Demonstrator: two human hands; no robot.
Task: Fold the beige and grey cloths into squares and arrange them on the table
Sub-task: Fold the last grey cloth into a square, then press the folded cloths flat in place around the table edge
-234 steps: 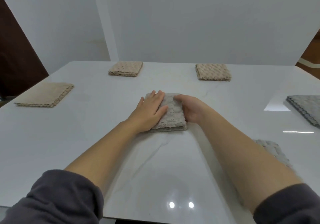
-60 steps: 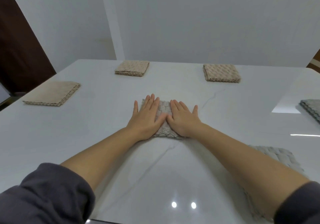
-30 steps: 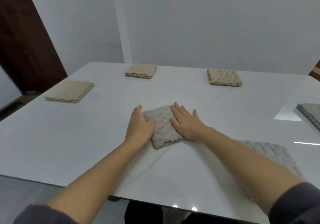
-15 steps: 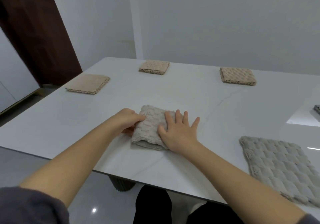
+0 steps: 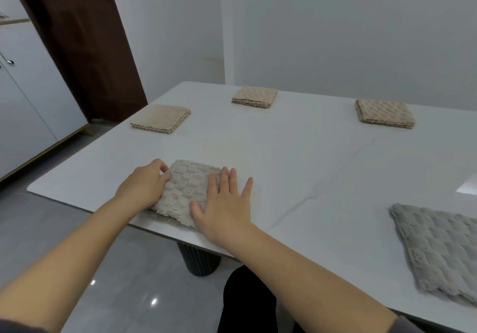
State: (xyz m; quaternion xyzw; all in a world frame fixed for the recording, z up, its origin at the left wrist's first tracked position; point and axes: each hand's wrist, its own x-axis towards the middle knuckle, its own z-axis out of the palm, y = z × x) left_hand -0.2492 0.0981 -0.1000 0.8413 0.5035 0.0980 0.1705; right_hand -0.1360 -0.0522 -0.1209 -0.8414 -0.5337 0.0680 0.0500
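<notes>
Roughly square, the folded beige cloth (image 5: 188,188) shows bumpy waffle texture.

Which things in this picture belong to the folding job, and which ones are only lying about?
Belongs to the job: left hand, right hand, folded cloth under both, left beige square, middle beige square, right beige square, flat grey cloth, table.
Only lying about: white cabinet, dark brown panel, table pedestal.

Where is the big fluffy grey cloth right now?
In the head view, the big fluffy grey cloth lies flat at the near right of the white table, right of the right hand pressing the folded beige cloth.
</notes>
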